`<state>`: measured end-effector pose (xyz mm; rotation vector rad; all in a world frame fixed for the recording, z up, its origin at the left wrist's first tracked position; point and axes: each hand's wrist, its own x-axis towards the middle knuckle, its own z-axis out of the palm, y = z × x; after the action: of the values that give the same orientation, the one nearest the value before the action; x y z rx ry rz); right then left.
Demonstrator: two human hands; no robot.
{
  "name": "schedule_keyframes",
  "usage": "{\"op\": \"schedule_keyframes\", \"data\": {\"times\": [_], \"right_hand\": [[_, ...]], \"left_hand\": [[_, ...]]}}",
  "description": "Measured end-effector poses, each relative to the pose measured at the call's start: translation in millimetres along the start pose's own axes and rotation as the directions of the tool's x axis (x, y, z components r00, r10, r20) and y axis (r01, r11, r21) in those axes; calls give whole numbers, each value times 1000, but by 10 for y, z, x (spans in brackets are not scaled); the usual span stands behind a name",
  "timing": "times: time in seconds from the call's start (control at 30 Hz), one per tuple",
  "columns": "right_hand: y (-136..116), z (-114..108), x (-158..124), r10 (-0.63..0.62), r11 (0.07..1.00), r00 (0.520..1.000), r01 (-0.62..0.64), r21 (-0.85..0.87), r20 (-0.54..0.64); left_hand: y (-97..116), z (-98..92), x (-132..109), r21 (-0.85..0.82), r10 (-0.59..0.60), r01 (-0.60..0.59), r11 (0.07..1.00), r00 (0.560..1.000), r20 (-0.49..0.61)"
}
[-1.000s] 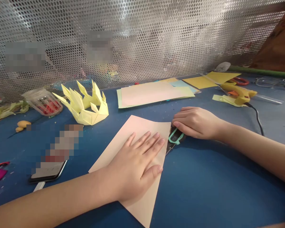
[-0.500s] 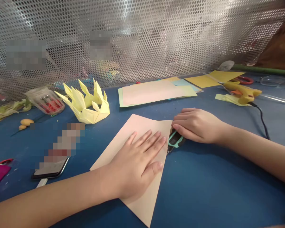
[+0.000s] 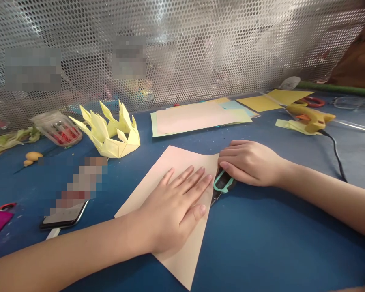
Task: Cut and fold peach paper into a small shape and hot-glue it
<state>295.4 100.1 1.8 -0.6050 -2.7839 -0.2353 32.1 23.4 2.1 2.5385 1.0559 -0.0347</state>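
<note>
A pale pink sheet of paper [image 3: 170,168] lies folded on the blue table [image 3: 261,235]. My left hand [image 3: 173,209] rests flat on it with fingers spread, pressing it down. My right hand [image 3: 251,162] is closed round a small teal-handled cutter [image 3: 222,183] at the paper's right edge, its tip running along that edge.
A yellow folded-paper crown [image 3: 111,134] stands at the left. A stack of coloured sheets [image 3: 197,117] lies behind. A yellow glue gun [image 3: 310,115] with a black cord sits at the right. A phone [image 3: 63,217] and a clear box [image 3: 57,129] are on the left. Perforated metal screen [image 3: 200,48] at the back.
My right hand and the cutter have slid slightly down along the paper's edge toward me. My left hand stays flat on the sheet.
</note>
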Motion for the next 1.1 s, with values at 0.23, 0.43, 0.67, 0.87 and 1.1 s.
{"op": "schedule_keyframes", "data": {"times": [0.23,0.43,0.67,0.87,1.1], "right_hand": [[7,-22,2,-18,1000,1000,18,1,-3],[16,21,11,28,999,999,-29,-23,-25],[57,0,49,32,999,999,-32,-30,3],[33,-6,32,22,998,1000,-23,-62,-12],[26,-9,42,0,998,1000,0,-60,-3]], "left_hand": [[18,3,-15,1,-4,4,1000,1000,14],[38,77,30,9,-71,72,997,996,-59],[59,-42,57,19,-62,62,998,998,-25],[-10,-72,21,69,19,-20,997,1000,17],[-43,14,38,29,26,-25,999,999,-29]]}}
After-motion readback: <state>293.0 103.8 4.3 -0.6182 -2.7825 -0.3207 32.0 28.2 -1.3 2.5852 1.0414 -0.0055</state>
